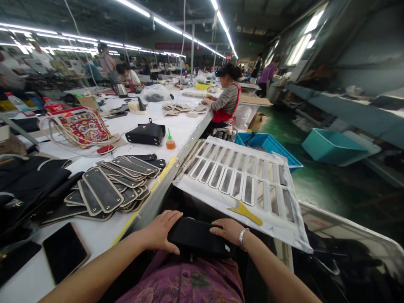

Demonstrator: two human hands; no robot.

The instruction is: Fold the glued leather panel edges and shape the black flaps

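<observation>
Between both hands [161, 232] [229, 230], black bag [198, 237], contents hidden

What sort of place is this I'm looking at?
Likely a factory workshop making bags: matching dark panels lie piled near a black bag on a long white table, where a person in a red apron sits, and strip lights run overhead.

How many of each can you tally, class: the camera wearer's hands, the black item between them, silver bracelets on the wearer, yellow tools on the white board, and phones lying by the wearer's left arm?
Hands (left hand, right hand): 2
Black item: 1
Silver bracelet: 1
Yellow tool: 1
Phone: 1
Total: 6
</observation>
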